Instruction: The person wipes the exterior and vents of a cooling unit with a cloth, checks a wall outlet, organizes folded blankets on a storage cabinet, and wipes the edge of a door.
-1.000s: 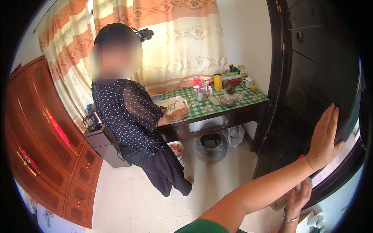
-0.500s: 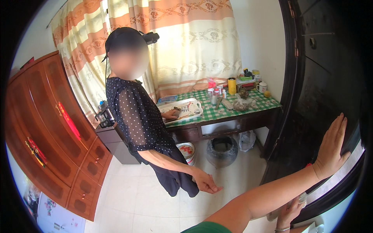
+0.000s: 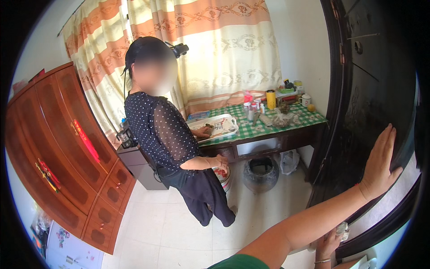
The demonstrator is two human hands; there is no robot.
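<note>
My left hand (image 3: pixel 378 166) reaches across to the right, its arm bare below a green sleeve. It lies flat against the dark door (image 3: pixel 358 98), fingers stretched upward and thumb apart, holding nothing. Lower down, under that forearm, my right hand (image 3: pixel 328 244) wears a bracelet at the wrist. Its fingers are closed around a pale, shiny, rounded thing (image 3: pixel 342 231) by the door's lower edge; its kind is unclear. My left arm hides part of the right one.
Ahead stands another person (image 3: pixel 156 121) in a dotted dark top, one hand in a white tray (image 3: pixel 224 130) on the green-checked table (image 3: pixel 255 127). Below are a bucket (image 3: pixel 226 184), a dark round pot (image 3: pixel 261 177) and a plastic bag (image 3: pixel 289 162). A wooden wardrobe (image 3: pixel 58 148) stands left.
The other person has turned toward the table and drawn their lowered hand back from near my arm to above the bucket. My hands stay in nearly the same places.
</note>
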